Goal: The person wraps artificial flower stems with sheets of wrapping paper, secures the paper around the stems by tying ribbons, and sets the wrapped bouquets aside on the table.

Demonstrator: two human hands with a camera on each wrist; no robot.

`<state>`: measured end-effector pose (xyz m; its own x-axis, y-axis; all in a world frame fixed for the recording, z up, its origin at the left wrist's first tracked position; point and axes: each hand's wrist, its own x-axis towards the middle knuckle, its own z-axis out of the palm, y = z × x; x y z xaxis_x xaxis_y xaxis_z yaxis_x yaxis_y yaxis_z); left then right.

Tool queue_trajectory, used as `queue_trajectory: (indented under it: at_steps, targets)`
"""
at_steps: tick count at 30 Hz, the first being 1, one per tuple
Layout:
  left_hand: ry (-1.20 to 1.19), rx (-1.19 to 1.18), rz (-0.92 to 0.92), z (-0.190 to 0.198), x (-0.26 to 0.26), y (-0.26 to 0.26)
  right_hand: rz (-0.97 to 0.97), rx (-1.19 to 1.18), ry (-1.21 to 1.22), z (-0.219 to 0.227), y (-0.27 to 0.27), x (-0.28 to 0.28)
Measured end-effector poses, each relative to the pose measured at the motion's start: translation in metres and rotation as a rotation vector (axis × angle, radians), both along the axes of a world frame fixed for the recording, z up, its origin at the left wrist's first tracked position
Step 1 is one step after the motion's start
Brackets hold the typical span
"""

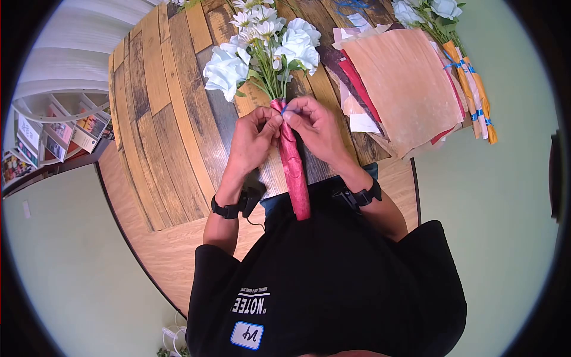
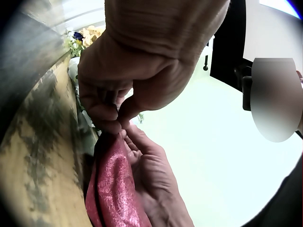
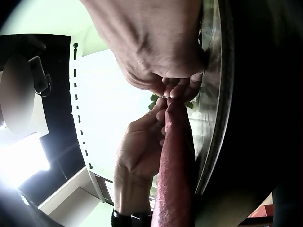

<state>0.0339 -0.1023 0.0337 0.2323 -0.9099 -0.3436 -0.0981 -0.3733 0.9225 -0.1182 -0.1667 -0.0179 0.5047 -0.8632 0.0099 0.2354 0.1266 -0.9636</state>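
Observation:
A bouquet of white flowers (image 1: 264,35) has its stems wrapped in a red paper sleeve (image 1: 291,160), whose lower end points toward the person. At the neck of the sleeve, a thin blue ribbon (image 1: 284,109) goes round the wrap. My left hand (image 1: 253,140) pinches at the ribbon from the left, thumb against fingertips. From the other side my right hand (image 1: 321,134) pinches it too, the two hands' fingertips almost meeting. Both wrist views show the fingertips gathered at the top of the red sleeve (image 2: 116,184), where they hide most of the ribbon.
A stack of wrapping paper (image 1: 407,83) lies right of the hands on the wooden table (image 1: 172,119). Beyond it are finished-looking bouquets with orange-wrapped stems (image 1: 485,107). More blue ribbon (image 1: 354,6) sits at the far edge. A rack of booklets (image 1: 59,128) stands at left.

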Motion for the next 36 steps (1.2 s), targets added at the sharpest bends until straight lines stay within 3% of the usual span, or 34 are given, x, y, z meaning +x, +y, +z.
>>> queue_trajectory:
  at_steps: [6,9,11,24,36]
  targets:
    - [0.021,0.044,0.011,0.003,-0.001,-0.003,-0.015,-0.159,0.058,-0.002,0.005,-0.003]
    - [0.022,0.047,0.001,0.002,0.001,-0.004,-0.037,-0.305,0.224,0.004,0.004,-0.006]
    - [0.020,0.048,-0.007,0.001,0.002,-0.004,-0.107,-0.570,0.209,0.009,0.001,-0.006]
    - [0.038,-0.023,-0.136,-0.005,0.012,-0.006,-0.114,-0.661,0.324,0.014,0.002,-0.008]
    - [0.051,-0.028,-0.132,-0.007,0.013,-0.008,-0.018,-0.533,0.344,0.018,-0.006,-0.007]
